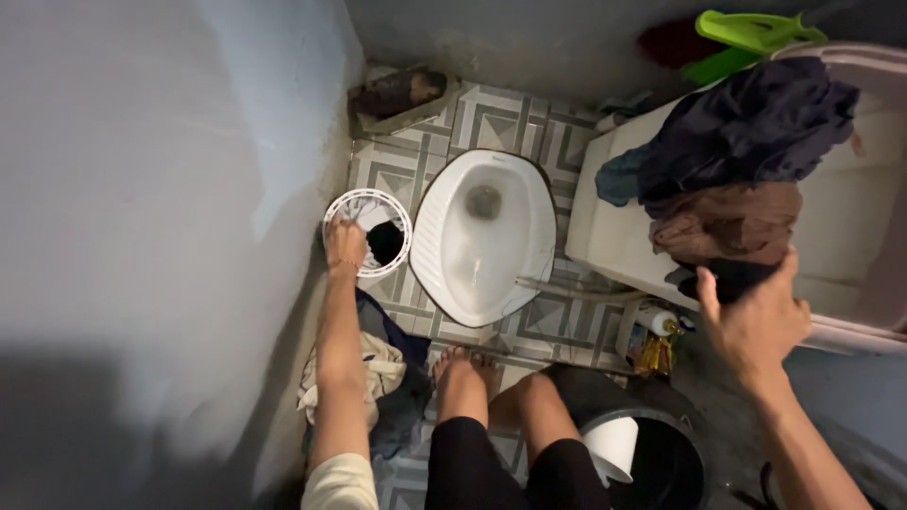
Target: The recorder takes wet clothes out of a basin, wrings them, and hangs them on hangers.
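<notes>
Washing machine (850, 217) just ahead of right hand (753, 321), clothes pile (737, 161) draped on it; fingers gripping the dark bottom piece. Squat toilet (484, 236) right of left hand (345, 244), which clasps the white basket (368, 231) rim by the wall (142, 236).

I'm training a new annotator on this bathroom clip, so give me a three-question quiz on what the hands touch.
1. True or false: the left hand reaches into the white basket.
2. The right hand grips: A) the clothes pile B) the black bucket C) the squat toilet
3. Fill in: the clothes lie on a white ____.

Key: 1 true; 2 A; 3 tub
</notes>
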